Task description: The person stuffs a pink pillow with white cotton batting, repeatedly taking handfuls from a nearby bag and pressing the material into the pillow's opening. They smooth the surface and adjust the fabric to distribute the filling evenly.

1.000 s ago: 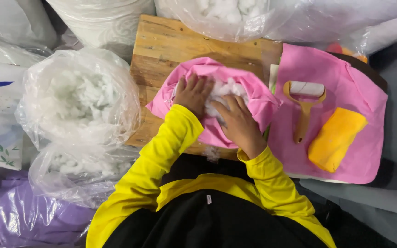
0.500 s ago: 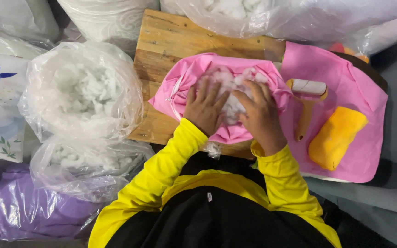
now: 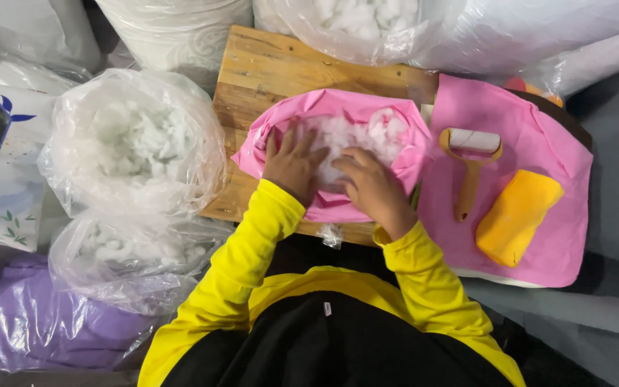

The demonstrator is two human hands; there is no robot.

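Stuffing now shows in the mouth of the pink cover

Hands have slid down toward the near edge of the pink fabric cover (image 3: 338, 115) since a second ago, when they lay cupped over its middle. The left hand (image 3: 291, 163) rests flat at about 8 o'clock on the cover, fingers spread and apart, gripping nothing. The right hand (image 3: 372, 185) sits at 5 o'clock, fingers curled loosely into the white fibre stuffing (image 3: 352, 132); whether it pinches any I cannot tell. With the hands lower, the stuffing lies uncovered and fills the opening, so by my reading the filling is well along. The cover lies on the wooden worktop (image 3: 281, 68). At 9 o'clock stands a clear bag of stuffing (image 3: 134, 143); at 3 o'clock, on a pink cloth (image 3: 539, 136), lie a lint roller (image 3: 471, 165) and a yellow block (image 3: 517, 215).
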